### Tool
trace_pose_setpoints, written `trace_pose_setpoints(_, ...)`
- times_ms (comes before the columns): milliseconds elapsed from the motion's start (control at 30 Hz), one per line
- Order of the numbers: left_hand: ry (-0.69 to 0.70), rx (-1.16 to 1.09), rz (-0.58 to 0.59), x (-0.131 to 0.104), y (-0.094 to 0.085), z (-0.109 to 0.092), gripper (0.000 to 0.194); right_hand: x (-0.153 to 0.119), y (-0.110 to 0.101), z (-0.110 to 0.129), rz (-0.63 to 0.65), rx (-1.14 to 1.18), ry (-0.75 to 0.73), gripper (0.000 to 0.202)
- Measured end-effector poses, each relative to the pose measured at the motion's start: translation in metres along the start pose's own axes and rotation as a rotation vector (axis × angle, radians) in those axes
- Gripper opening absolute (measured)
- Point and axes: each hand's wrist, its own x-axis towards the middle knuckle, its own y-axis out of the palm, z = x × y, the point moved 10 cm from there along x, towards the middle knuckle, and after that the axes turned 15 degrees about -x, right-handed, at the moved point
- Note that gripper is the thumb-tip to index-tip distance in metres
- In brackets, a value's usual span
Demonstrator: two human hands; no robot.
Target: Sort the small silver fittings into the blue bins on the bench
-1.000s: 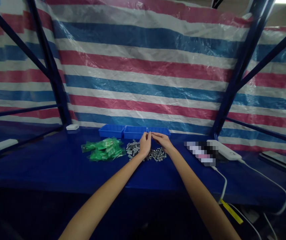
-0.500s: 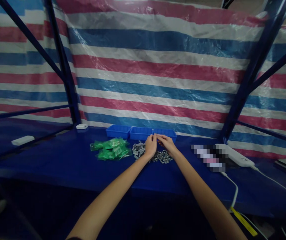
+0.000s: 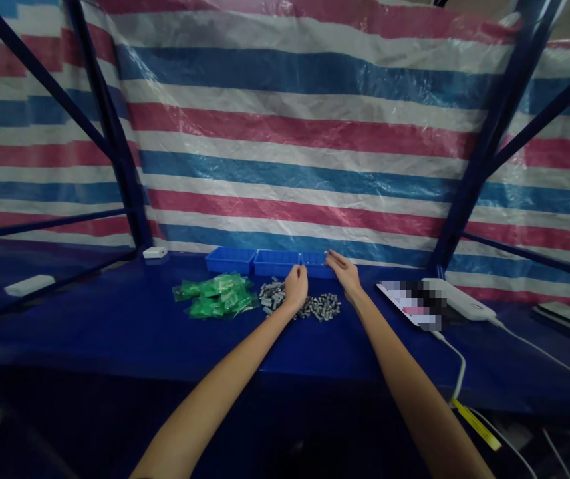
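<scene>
Left hand (image 3: 296,287) grip pinched, contents unclear; right hand (image 3: 344,271) grip loose over blue tray (image 3: 314,265); no legible writing.

a striped red, white and blue tarp (image 3: 285,133) hangs behind my dark blue table (image 3: 115,332), framed by blue metal bars (image 3: 110,133). green packets (image 3: 212,296) lie in a pile at left. at right sit a white power bank (image 3: 459,301) with its cable (image 3: 554,362) and a phone (image 3: 407,303). two small white blocks (image 3: 29,285) rest far left.
</scene>
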Motion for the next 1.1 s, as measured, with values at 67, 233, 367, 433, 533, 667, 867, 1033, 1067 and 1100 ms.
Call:
trace_pose_setpoints(67, -0.002, 0.008, 0.005, 0.000, 0.001, 0.001, 0.025, -0.002, 0.006, 0.006, 0.046, -0.021, -0.040, 0.050)
trace_pose_setpoints(233, 0.074, 0.118, 0.086, -0.004, 0.010, -0.006, 0.017, -0.014, 0.010, 0.017, 0.069, -0.627, -0.148, 0.026)
trace_pose_setpoints(367, 0.343, 0.403, 0.387, -0.028, 0.043, -0.033, 0.014, -0.022, 0.004, 0.011, 0.103, -1.031, -0.061, 0.026)
trace_pose_setpoints(433, 0.474, 0.534, 0.582, -0.048, 0.062, -0.039, 0.014, -0.024, -0.001, 0.006, 0.109, -1.141, 0.010, 0.028)
trace_pose_setpoints(533, 0.514, 0.598, 0.765, -0.065, 0.075, -0.035, 0.033, -0.023, -0.010, 0.004, 0.071, -1.245, 0.078, 0.029)
trace_pose_setpoints(667, 0.486, 0.632, 0.797, -0.064, 0.076, -0.023, 0.058, -0.022, -0.014, -0.006, 0.097, -1.309, 0.155, 0.033)
trace_pose_setpoints(867, 0.377, 0.721, 0.762, -0.053, 0.074, -0.007, 0.047, -0.021, -0.002, -0.014, 0.156, -1.234, 0.127, 0.030)
trace_pose_setpoints(1033, 0.344, 0.719, 0.719, -0.049, 0.072, -0.006, 0.036, -0.021, 0.007, -0.018, 0.218, -1.162, 0.093, 0.028)
trace_pose_setpoints(1067, 0.337, 0.716, 0.714, -0.048, 0.072, -0.005, 0.034, -0.021, 0.008, -0.018, 0.223, -1.158, 0.088, 0.028)
trace_pose_setpoints(1100, 0.328, 0.716, 0.710, -0.047, 0.071, -0.005, 0.033, -0.021, 0.008, -0.018, 0.225, -1.159, 0.083, 0.027)
